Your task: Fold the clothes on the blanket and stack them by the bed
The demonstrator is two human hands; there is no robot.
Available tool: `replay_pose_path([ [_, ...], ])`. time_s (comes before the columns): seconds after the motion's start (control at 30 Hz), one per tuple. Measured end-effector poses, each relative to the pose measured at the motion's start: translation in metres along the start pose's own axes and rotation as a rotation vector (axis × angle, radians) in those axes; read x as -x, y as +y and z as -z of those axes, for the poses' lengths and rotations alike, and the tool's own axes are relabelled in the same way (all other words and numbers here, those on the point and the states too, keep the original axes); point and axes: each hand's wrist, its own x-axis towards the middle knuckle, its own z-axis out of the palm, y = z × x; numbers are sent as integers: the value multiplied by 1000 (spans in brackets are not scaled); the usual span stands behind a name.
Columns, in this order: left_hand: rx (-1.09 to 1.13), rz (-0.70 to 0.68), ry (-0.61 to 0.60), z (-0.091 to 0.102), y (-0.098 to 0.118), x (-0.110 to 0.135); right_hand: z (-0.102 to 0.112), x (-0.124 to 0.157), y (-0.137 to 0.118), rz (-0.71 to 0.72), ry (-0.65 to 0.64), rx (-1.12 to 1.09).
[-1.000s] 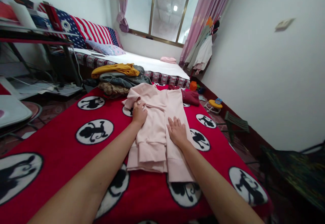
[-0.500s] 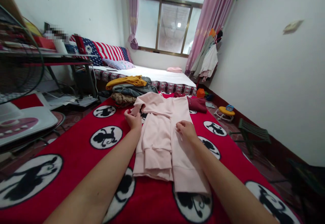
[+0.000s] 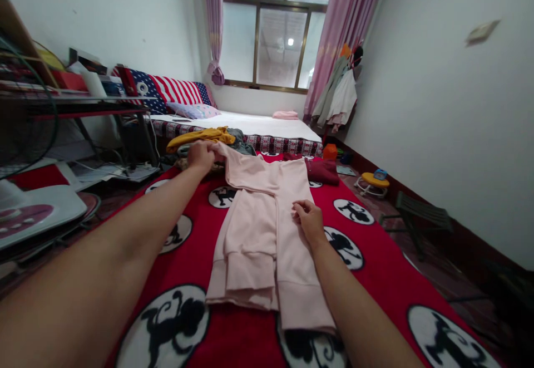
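Observation:
A pale pink sweatshirt (image 3: 254, 217) lies in front of me on the red blanket (image 3: 375, 279), with its cuffed sleeves pointing toward me. My left hand (image 3: 202, 156) is closed on the garment's upper left part, drawing it out toward the pile of clothes. The fingertips there are partly hidden. At the right-hand sleeve, my right hand (image 3: 309, 217) rests with its thumb and fingers pinched together on the cloth.
Folded clothes with a mustard piece (image 3: 204, 137) on top lie at the far left of the blanket. Dark red cloth (image 3: 323, 171) lies far right. Beyond are a white-covered bed (image 3: 258, 124), a yellow stool (image 3: 374, 180) and a dark folding stool (image 3: 423, 212). A cluttered desk (image 3: 83, 101) stands left.
My left hand has moved away and to the left, pulling the upper left part of the sweatshirt outward. My right hand stays at the right-hand sleeve. The view has shifted slightly.

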Motion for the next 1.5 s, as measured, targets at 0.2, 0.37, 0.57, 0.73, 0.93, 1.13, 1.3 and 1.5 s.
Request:
replay_pose_path([
  [0.2, 215, -486, -354, 44, 119, 13, 13, -6, 4, -54, 192, -286],
  [0.37, 529, -665, -1073, 62, 138, 134, 24, -10, 4, -95, 92, -206],
  [0.57, 572, -458, -857, -3, 93, 179, 25, -11, 1, -84, 29, -66],
  [0.73, 622, -333, -940, -38, 68, 182, 22, -10, 2, 14, 25, -69],
  [0.93, 697, -315, -982, -33, 63, 183, 21, -8, 4, 1, -28, -149],
  [1.13, 641, -260, -766, -46, 57, 185, 23, -10, 8, 4, -60, -73],
  [1.3, 122, -120, -441, -50, 49, 184, 22, -7, 4, 14, -16, 31],
  [1.5, -82, -9, -512, -56, 45, 166, 19, -1, -3, 14, -20, 237],
])
